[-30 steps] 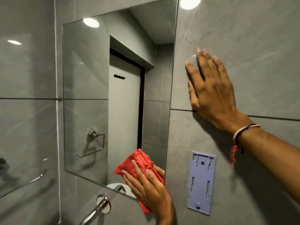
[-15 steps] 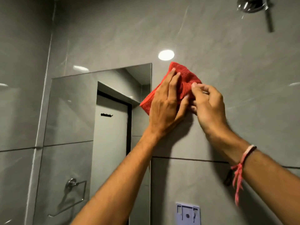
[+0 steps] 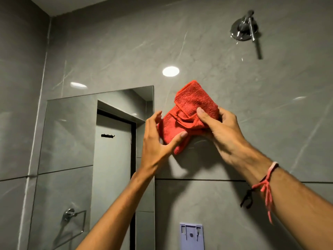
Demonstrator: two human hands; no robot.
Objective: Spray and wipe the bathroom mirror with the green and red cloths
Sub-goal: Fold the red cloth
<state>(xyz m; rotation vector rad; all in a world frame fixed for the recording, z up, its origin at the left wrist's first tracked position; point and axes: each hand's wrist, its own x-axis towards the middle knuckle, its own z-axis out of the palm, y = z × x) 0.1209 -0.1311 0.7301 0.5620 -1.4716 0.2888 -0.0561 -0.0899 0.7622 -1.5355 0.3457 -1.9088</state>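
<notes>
The red cloth [image 3: 189, 112] is bunched and folded in front of the grey tiled wall, just right of the mirror's top right corner. My right hand [image 3: 221, 130] pinches its right side between thumb and fingers. My left hand [image 3: 158, 139] holds the cloth's lower left part, thumb on its front and fingers behind. The frameless mirror [image 3: 72, 150] is fixed to the wall at the left and reflects a pale door and a towel ring. No green cloth and no spray bottle are in view.
A chrome shower fitting [image 3: 245, 28] sticks out of the wall at the top right. A pale lilac plastic bracket [image 3: 191, 235] is mounted low on the wall, right of the mirror. A round ceiling-light reflection [image 3: 170, 71] shows above the cloth.
A second ago my left hand wiped low on the mirror while my right lay flat on the wall. The cloth rose to the top corner; now both hands hold it off the wall.
</notes>
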